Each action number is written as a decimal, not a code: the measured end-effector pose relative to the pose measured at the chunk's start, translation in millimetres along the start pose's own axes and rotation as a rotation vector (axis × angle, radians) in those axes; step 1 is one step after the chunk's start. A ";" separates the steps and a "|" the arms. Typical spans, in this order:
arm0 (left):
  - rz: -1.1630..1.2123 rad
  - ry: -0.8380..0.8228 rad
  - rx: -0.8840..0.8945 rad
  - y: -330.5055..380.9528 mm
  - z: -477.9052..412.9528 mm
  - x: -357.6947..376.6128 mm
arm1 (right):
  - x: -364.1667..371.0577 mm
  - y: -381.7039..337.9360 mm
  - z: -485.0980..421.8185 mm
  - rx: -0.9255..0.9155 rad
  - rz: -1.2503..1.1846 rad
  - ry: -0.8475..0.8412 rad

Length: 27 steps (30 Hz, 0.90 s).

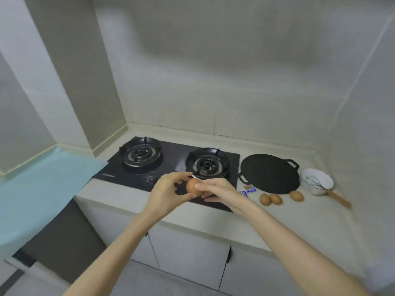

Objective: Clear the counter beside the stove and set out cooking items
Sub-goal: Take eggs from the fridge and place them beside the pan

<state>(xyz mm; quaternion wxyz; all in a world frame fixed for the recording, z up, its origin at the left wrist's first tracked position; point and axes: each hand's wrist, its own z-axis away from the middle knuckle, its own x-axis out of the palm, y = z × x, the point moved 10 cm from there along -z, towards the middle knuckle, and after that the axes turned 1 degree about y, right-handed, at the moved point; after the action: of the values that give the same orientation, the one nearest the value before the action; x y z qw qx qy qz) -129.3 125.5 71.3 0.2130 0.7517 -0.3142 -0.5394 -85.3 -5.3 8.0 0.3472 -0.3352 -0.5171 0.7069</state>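
We have one view, from a wide-angle camera worn on the person's head. It faces forward and down over the pale stone counter (320,214), close enough that the left hand (168,194) and right hand (222,192), reaching in from 6 o'clock, meet round a brown egg (192,185) just below centre. The black glass two-burner gas stove (171,159) lies just beyond toward 12, a round black griddle pan (269,174) toward 3. Pale wall tiles (235,82) fill the upper half.
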 end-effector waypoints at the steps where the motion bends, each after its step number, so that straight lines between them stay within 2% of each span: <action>1: 0.017 -0.038 0.012 2.8 -4.6 15.1 | -12.3 8.5 4.8 0.016 -0.016 0.049; 7: 0.107 -0.269 0.080 26.4 -27.6 101.2 | -87.4 62.5 44.7 0.115 -0.137 0.326; 14: 0.158 -0.456 0.138 61.7 -56.2 199.4 | -191.5 120.9 101.6 0.209 -0.230 0.655; 22: 0.079 -0.564 0.119 71.6 -94.4 304.4 | -293.8 186.9 100.4 0.279 -0.239 0.754; 27: 0.009 -0.581 0.051 66.3 -123.3 354.4 | -343.7 230.4 76.4 0.349 -0.154 0.834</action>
<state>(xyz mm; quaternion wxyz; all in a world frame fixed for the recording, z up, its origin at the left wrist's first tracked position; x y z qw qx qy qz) 49.3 -172.8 -84.5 0.0979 0.5694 -0.3789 -0.7229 1.5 -382.9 -156.3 0.6286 -0.4882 -0.2297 0.5602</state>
